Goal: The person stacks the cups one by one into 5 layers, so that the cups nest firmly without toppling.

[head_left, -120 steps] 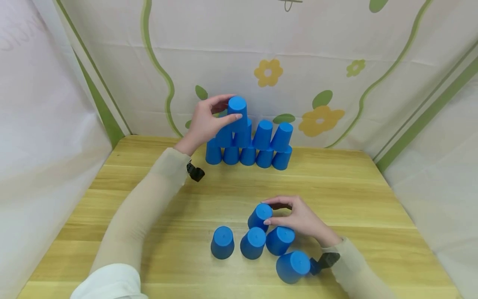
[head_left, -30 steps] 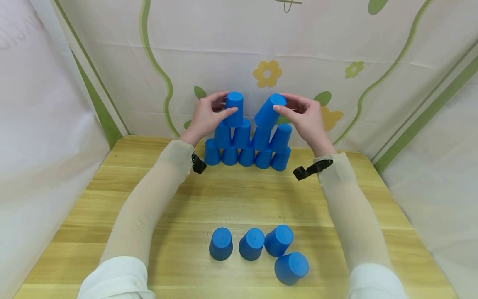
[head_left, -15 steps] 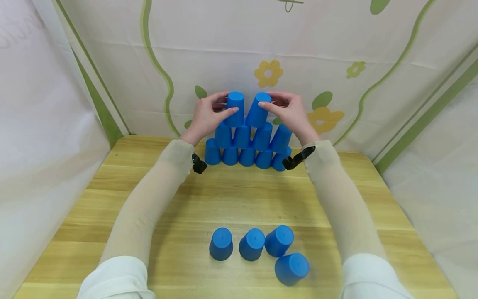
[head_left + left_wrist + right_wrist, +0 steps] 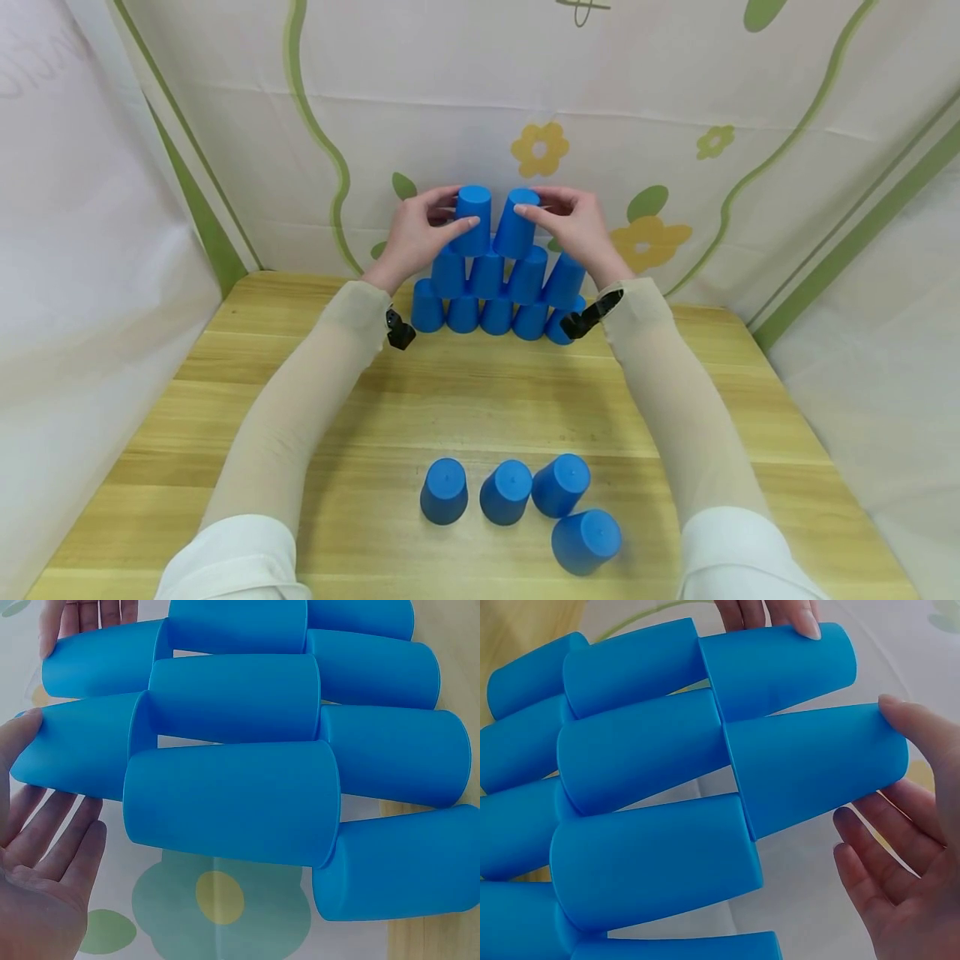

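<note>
Blue cups (image 4: 487, 279) tiered, left fingers (image 4: 49, 825) and right fingers (image 4: 896, 827) gripping the top pair (image 4: 515, 232), front cups (image 4: 506, 493) only in head view

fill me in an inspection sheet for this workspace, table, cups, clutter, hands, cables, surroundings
surface: wood-grain table, lit evenly enough to see the grain
cups: all blue, rims down; bottom row of five, middle row of four, two top cups in hand; four loose cups stand nearer the person
clutter: nothing seen
left hand: holds the left top cup between thumb and fingers
right hand: holds the right top cup likewise
cables: nothing seen
surroundings: white cloth printed with flowers and leaves behind the table
</note>
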Tool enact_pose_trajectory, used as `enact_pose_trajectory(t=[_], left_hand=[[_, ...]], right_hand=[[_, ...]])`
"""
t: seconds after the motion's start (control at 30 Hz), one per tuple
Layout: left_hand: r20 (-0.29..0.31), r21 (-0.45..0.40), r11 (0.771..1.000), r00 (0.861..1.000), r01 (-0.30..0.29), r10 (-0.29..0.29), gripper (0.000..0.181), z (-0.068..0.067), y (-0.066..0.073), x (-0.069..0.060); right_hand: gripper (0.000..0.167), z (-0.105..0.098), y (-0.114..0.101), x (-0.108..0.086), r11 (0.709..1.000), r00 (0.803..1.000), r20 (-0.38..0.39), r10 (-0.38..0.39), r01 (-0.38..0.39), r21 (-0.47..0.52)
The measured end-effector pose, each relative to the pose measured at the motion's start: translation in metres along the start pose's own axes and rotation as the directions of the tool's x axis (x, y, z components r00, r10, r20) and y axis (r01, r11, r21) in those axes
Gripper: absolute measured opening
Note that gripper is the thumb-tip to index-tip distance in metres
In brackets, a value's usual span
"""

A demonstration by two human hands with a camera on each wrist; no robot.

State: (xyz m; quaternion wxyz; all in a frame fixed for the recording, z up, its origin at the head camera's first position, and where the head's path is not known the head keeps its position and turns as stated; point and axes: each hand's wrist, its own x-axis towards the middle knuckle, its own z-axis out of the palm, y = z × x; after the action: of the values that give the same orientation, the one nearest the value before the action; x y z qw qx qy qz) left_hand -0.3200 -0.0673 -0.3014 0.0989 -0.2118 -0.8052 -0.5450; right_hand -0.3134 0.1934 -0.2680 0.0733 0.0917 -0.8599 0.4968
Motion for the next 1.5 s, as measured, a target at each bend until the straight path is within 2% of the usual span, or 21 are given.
enact_pose_trajectory(t=[0.5, 0.73, 0.97, 1.1, 1.23, 1.5], left_hand=[[-0.003, -0.021, 1.000, 1.000, 0.006, -0.006, 0.062, 0.000, 0.000, -0.002], [-0.010, 0.007, 1.000, 1.000, -0.013, 0.013, 0.064, -0.008, -0.001, -0.008], [-0.049, 0.014, 0.997, 0.996, -0.072, 0.073, 0.064, -0.024, 0.000, -0.021], [-0.062, 0.011, 0.994, 0.992, -0.107, 0.108, 0.062, -0.030, 0.001, -0.030], [-0.039, 0.007, 0.993, 0.992, -0.116, 0.116, 0.061, -0.033, 0.002, -0.042], [0.017, -0.031, 0.994, 0.994, -0.104, 0.104, 0.060, -0.029, 0.007, -0.069]], right_hand=[[0.064, -0.005, 0.001, -0.004, 1.000, 0.999, 0.037, -0.025, 0.025, 0.000], [0.062, -0.013, 0.002, -0.015, 0.998, 0.997, 0.039, -0.059, 0.059, 0.012], [0.066, -0.023, 0.002, -0.030, 0.996, 0.995, 0.040, -0.088, 0.087, 0.022], [0.062, -0.030, 0.001, -0.041, 0.993, 0.993, 0.027, -0.118, 0.117, 0.027], [0.060, -0.035, 0.001, -0.054, 0.992, 0.991, 0.025, -0.128, 0.128, 0.023], [0.054, -0.042, 0.001, -0.078, 0.976, 0.975, 0.038, -0.218, 0.217, 0.026]])
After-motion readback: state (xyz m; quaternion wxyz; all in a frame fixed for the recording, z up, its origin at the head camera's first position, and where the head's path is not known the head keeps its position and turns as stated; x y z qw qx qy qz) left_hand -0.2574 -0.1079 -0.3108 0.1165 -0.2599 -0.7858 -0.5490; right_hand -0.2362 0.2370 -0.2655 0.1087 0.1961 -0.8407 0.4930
